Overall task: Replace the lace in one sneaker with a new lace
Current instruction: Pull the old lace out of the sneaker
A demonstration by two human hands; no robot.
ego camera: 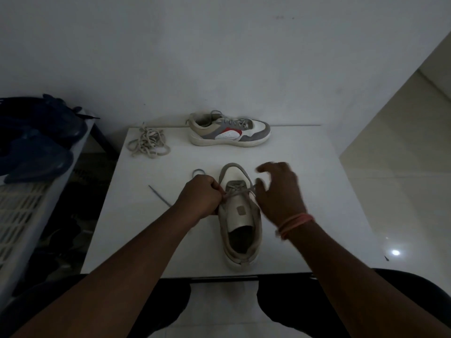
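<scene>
Both forearms extended forward from the lower frame edge. Left hand (200,195) curled into a fist, thumb and fingers pinched closed. Right hand (278,191) raised, palm down, fingers spread and loosely bent, motion-blurred. Pink bands (294,225) worn at right wrist.
</scene>
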